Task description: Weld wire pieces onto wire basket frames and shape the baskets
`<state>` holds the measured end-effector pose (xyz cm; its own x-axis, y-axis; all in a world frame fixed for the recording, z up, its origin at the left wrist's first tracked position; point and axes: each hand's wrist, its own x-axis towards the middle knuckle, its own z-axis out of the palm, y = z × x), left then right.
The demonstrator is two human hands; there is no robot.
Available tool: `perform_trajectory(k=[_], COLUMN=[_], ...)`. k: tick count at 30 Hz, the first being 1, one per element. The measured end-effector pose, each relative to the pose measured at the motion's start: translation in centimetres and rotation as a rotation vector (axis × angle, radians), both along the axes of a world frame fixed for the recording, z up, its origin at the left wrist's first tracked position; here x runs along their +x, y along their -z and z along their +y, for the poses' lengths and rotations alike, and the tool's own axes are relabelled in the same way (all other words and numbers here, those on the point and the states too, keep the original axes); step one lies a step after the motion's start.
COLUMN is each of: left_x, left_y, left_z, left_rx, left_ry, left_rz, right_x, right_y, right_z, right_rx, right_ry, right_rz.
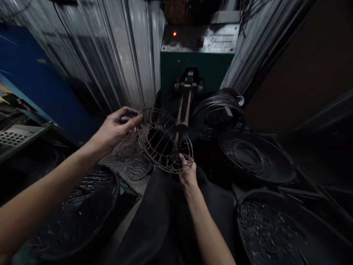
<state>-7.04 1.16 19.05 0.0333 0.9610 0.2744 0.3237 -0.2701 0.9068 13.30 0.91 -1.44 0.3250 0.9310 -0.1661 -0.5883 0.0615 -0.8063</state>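
Between my two hands is a round wire frame (164, 161), built of metal rings joined by short cross wires. My left hand (118, 127) grips its upper left rim, thumb and fingers closed on the wire. Lower down on the right side, my right hand (189, 171) is closed around the rim. The frame is tilted, and its right part lies close to the arm (184, 110) of a green machine (171, 79). Whether the frame touches that arm I cannot tell.
Coiled wire (217, 103) and a black tub (286, 165) with a wire coil stand right. Another tub (242, 195) holds small metal pieces. At lower left, a bin (117, 184) contains wire pieces. Round wire pieces (138, 166) lie on the floor. A red light (174, 34) glows.
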Motion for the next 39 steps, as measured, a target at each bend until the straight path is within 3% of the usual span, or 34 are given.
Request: perform_trajectory(k=[4, 7, 13, 17, 23, 29, 36, 39], left_x=[1.0, 0.7, -2.0, -2.4, -0.7, -0.2, 2.9, 2.4], left_y=[-0.5, -0.2, 2.9, 4.2, 3.0, 3.1, -0.1, 0.1], left_z=[1.8, 1.7, -0.9, -1.9, -1.9, -3.6, -3.3, -2.6], left_rx=[0.010, -0.004, -0.025, -0.031, -0.038, -0.078, -0.056, -0.059], left_ry=[0.014, 0.038, 0.046, 0.047, -0.034, -0.052, -0.059, -0.060], left_rz=[-0.029, -0.081, -0.141, -0.229, -0.202, -0.231, -0.079, -0.126], right_x=[0.1, 0.1, 0.7, 1.6, 2.1, 2.2, 2.2, 2.0], right_y=[-0.6, -0.7, -1.0, -1.3, -0.9, -0.5, -0.9, -0.7], right_z=[1.2, 1.7, 1.6, 1.3, 1.6, 2.2, 2.7, 2.6], right_rx=[0.014, 0.020, 0.018, 0.047, 0.061, 0.049, 0.006, 0.005], right_ry=[-0.040, -0.052, -0.045, -0.136, -0.139, -0.094, -0.121, -0.117], right_rz=[-0.016, -0.030, -0.096, -0.101, -0.091, -0.141, -0.174, -0.175])
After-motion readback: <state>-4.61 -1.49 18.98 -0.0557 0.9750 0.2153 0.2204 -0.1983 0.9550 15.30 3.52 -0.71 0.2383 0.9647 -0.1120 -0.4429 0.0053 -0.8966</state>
